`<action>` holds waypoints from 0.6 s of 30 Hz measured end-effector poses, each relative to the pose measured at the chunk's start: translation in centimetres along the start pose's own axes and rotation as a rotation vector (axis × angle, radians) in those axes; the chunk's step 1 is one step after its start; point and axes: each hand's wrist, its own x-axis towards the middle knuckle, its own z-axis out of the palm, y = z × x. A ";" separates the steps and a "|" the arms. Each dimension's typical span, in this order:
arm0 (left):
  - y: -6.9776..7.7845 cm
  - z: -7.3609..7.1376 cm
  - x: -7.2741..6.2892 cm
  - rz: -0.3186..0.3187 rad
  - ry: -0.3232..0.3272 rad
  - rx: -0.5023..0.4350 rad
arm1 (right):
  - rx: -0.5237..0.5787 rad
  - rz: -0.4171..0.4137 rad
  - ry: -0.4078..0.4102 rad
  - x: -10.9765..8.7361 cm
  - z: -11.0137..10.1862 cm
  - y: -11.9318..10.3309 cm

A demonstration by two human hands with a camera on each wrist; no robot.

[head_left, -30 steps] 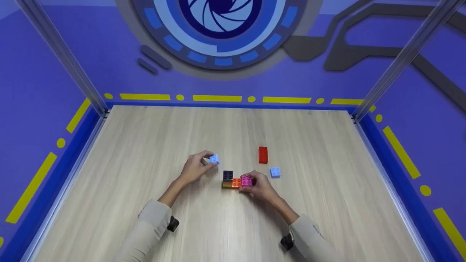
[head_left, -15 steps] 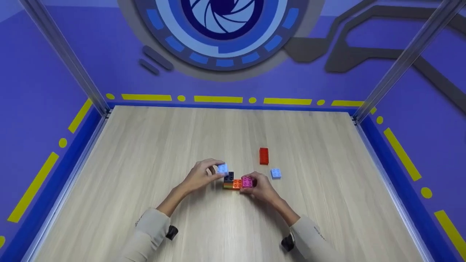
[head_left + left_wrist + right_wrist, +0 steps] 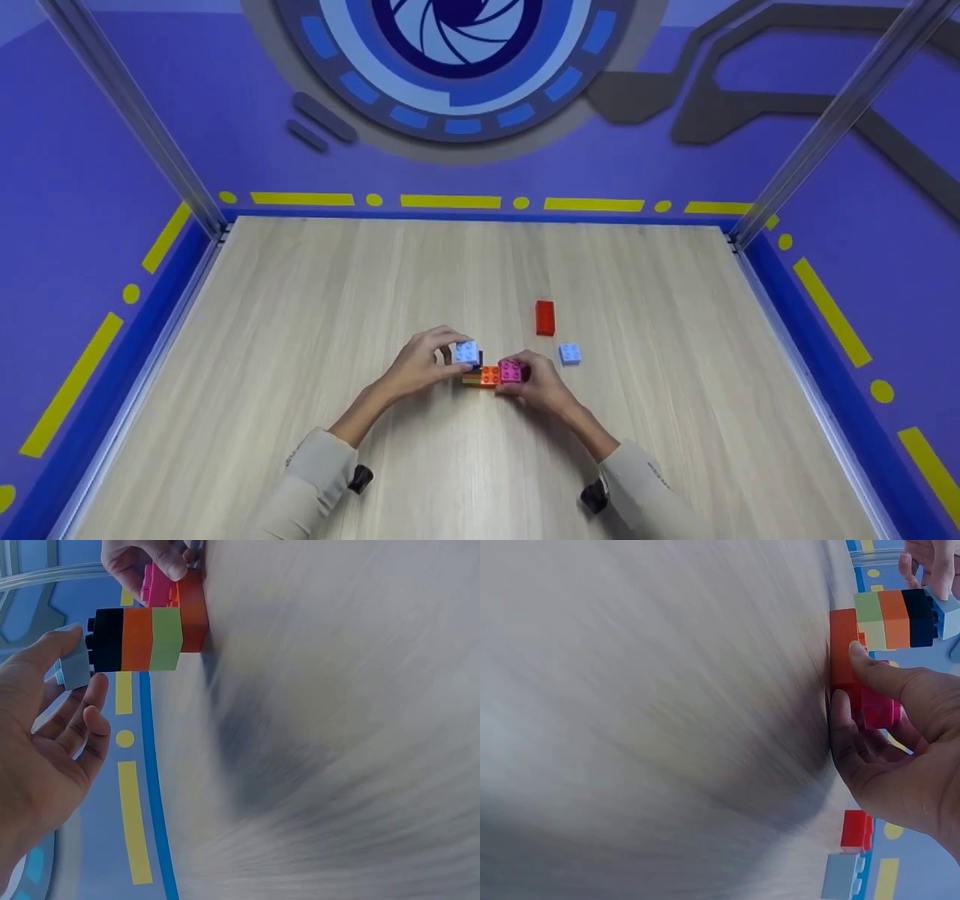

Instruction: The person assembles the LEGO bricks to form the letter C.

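Note:
My left hand (image 3: 421, 366) pinches a light blue toy brick (image 3: 466, 352) between thumb and fingers. That brick is slightly tilted over the studs of a black brick (image 3: 108, 640); whether the two touch, I cannot tell. Below the black one are an orange brick (image 3: 137, 639) and a light green brick (image 3: 166, 639), stacked on one end of a long orange brick (image 3: 844, 649). A pink brick (image 3: 510, 370) sits on its other end. My right hand (image 3: 541, 384) grips this pink end, thumb against the long brick's side and fingers partly hidden.
Behind my right hand, a red brick (image 3: 545, 318) and a second light blue brick (image 3: 570, 354) lie apart on the wooden table (image 3: 337, 285). Blue-purple panels (image 3: 360, 169) with metal corner posts (image 3: 825, 120) stand around the table's back and sides.
My left hand has brought the light blue brick rightward and toward me, from beside the stack to over the black brick. The right hand keeps its grip in about the same place.

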 end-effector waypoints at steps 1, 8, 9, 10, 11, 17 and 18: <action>0.1 0.1 0.1 0.005 -0.008 0.005 | -0.004 -0.010 0.003 0.0 0.0 0.1; 0.6 0.2 0.1 0.017 -0.020 0.050 | -0.016 -0.045 0.002 0.0 0.1 0.2; 0.6 0.2 0.2 0.016 -0.015 0.051 | -0.018 -0.037 0.002 0.0 0.1 0.2; 0.6 0.1 0.2 0.016 -0.013 0.050 | -0.019 -0.035 0.004 0.0 0.1 0.1; 0.6 0.1 0.2 0.018 -0.012 0.050 | -0.017 -0.032 0.004 0.0 0.1 0.2; 0.6 0.0 0.4 0.000 -0.049 0.043 | -0.017 -0.039 0.006 0.1 0.1 0.2; 0.6 0.0 0.4 -0.007 -0.057 0.045 | -0.014 -0.036 0.007 0.1 0.1 0.2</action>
